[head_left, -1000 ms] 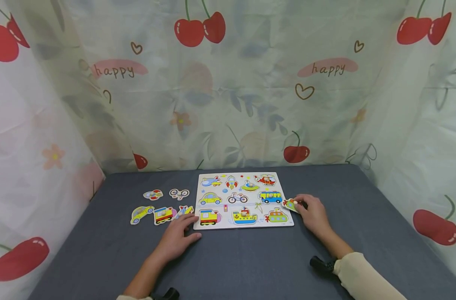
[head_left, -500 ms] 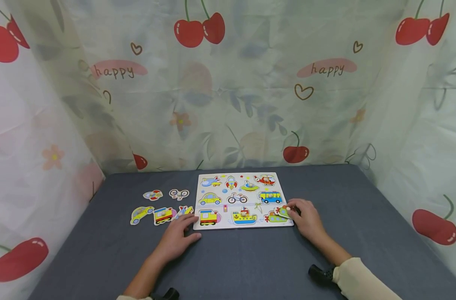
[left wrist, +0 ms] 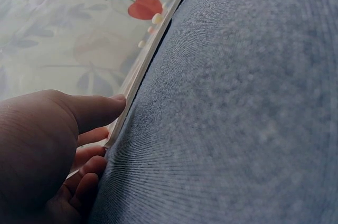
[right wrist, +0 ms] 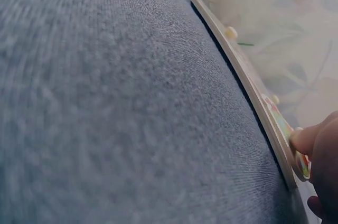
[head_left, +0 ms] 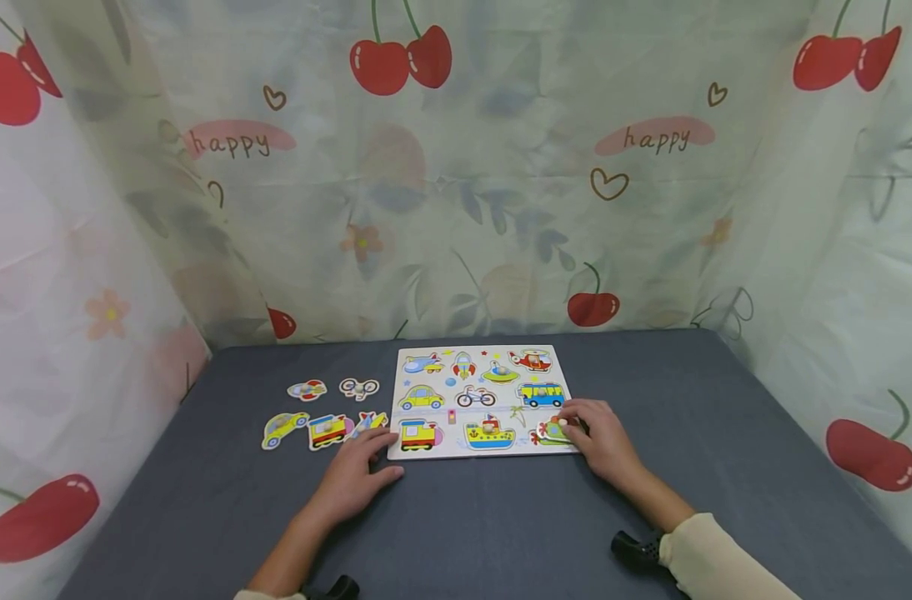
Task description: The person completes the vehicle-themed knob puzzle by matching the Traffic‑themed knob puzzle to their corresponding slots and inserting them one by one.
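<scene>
In the head view, my right hand (head_left: 604, 442) pinches a green submarine puzzle piece (head_left: 552, 430) by its knob. The piece lies over the matching submarine picture at the near right corner of the white vehicle puzzle board (head_left: 493, 421). In the right wrist view, a fingertip presses against the submarine piece (right wrist: 278, 117), close over the board's edge. My left hand (head_left: 354, 475) rests at the board's near left corner with relaxed fingers. The left wrist view shows its thumb (left wrist: 100, 110) along the board's front edge and the other fingers beside the corner.
Left of the board lie loose pieces: a rocket (head_left: 307, 390), a bicycle (head_left: 358, 389), a yellow car (head_left: 283, 430), a train (head_left: 328, 431) and a plane (head_left: 368, 422), partly behind my left hand. A dark grey cloth (head_left: 471, 533) covers the table. Patterned curtains (head_left: 493, 208) enclose it.
My right hand has carried the submarine piece leftward from beside the board's right edge onto the submarine picture. The left hand has stayed in place.
</scene>
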A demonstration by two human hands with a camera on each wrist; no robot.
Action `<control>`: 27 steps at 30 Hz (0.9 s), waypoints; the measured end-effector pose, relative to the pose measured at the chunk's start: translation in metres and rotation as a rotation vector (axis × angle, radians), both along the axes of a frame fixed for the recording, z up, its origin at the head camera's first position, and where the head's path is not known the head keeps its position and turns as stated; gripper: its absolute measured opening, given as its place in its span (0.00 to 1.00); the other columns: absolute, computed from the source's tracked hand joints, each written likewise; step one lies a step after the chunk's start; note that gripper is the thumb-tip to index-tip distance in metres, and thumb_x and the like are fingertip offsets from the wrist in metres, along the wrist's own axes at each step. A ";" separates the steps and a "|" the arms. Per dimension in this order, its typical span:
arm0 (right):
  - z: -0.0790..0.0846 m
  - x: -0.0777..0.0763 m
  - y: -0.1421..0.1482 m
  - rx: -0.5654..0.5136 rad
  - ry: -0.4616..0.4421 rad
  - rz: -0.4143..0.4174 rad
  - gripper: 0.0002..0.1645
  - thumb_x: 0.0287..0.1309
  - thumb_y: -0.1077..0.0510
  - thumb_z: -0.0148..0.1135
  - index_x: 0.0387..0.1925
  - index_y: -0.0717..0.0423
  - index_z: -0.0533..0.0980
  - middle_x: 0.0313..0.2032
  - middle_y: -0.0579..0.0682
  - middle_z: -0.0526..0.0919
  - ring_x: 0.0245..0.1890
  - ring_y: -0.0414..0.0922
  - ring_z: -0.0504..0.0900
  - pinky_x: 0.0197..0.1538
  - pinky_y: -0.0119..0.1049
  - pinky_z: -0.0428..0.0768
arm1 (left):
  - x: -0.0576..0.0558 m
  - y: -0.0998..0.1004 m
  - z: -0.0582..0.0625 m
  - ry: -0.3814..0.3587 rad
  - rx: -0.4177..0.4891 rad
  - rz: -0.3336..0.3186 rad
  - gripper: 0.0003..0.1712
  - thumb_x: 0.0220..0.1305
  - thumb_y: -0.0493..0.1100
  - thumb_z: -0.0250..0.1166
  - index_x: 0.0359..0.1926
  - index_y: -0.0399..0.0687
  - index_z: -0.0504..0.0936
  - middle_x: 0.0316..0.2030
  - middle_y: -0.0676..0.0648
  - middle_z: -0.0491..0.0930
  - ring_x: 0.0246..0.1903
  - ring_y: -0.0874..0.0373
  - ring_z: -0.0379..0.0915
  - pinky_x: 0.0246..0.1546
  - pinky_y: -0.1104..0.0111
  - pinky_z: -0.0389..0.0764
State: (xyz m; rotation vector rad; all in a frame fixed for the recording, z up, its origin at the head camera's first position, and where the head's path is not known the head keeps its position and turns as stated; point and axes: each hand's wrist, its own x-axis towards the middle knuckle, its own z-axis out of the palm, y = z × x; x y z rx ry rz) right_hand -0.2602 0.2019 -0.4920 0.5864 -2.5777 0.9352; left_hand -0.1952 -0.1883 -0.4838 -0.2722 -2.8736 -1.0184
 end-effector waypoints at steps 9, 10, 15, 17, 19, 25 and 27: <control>0.000 0.002 -0.005 -0.009 -0.011 0.038 0.07 0.57 0.66 0.67 0.38 0.57 0.82 0.48 0.56 0.82 0.51 0.55 0.75 0.54 0.54 0.69 | 0.000 0.001 0.003 0.013 0.003 -0.011 0.27 0.56 0.45 0.72 0.57 0.46 0.80 0.59 0.45 0.74 0.49 0.51 0.72 0.51 0.54 0.71; 0.000 0.002 -0.005 -0.009 -0.009 0.041 0.07 0.56 0.66 0.67 0.38 0.57 0.82 0.48 0.56 0.82 0.51 0.55 0.75 0.54 0.54 0.70 | 0.000 0.001 0.003 0.013 0.002 -0.012 0.27 0.56 0.45 0.72 0.57 0.46 0.80 0.59 0.45 0.74 0.49 0.51 0.72 0.51 0.54 0.71; 0.000 0.003 -0.007 -0.019 -0.001 0.065 0.07 0.57 0.66 0.67 0.38 0.58 0.83 0.47 0.56 0.82 0.50 0.54 0.75 0.53 0.54 0.70 | -0.001 0.000 0.001 0.012 0.002 -0.014 0.27 0.57 0.46 0.72 0.58 0.47 0.80 0.59 0.45 0.74 0.50 0.50 0.71 0.52 0.53 0.71; -0.001 0.003 -0.007 -0.026 -0.005 0.075 0.07 0.57 0.66 0.67 0.38 0.58 0.83 0.48 0.56 0.82 0.50 0.55 0.75 0.53 0.55 0.70 | -0.001 0.000 0.001 0.012 0.002 -0.013 0.27 0.57 0.46 0.72 0.57 0.47 0.80 0.59 0.45 0.74 0.50 0.51 0.71 0.52 0.54 0.71; -0.001 0.003 -0.007 -0.024 -0.011 0.081 0.07 0.57 0.66 0.66 0.38 0.57 0.83 0.48 0.55 0.82 0.51 0.54 0.75 0.53 0.54 0.70 | -0.001 0.000 0.001 0.012 0.001 -0.014 0.27 0.57 0.46 0.72 0.57 0.47 0.80 0.59 0.45 0.74 0.50 0.51 0.72 0.51 0.54 0.71; -0.002 0.002 -0.007 -0.012 -0.036 0.079 0.07 0.58 0.65 0.67 0.39 0.55 0.82 0.49 0.54 0.82 0.53 0.54 0.74 0.55 0.54 0.69 | -0.001 0.000 0.001 0.004 0.003 -0.011 0.27 0.57 0.46 0.72 0.58 0.47 0.80 0.59 0.46 0.74 0.52 0.50 0.71 0.53 0.53 0.71; -0.002 0.002 -0.008 -0.012 -0.039 0.077 0.07 0.58 0.65 0.67 0.39 0.55 0.83 0.49 0.54 0.82 0.53 0.54 0.73 0.55 0.55 0.69 | -0.001 0.000 0.001 0.004 0.003 -0.011 0.27 0.57 0.47 0.72 0.58 0.48 0.80 0.60 0.46 0.74 0.53 0.49 0.71 0.53 0.52 0.70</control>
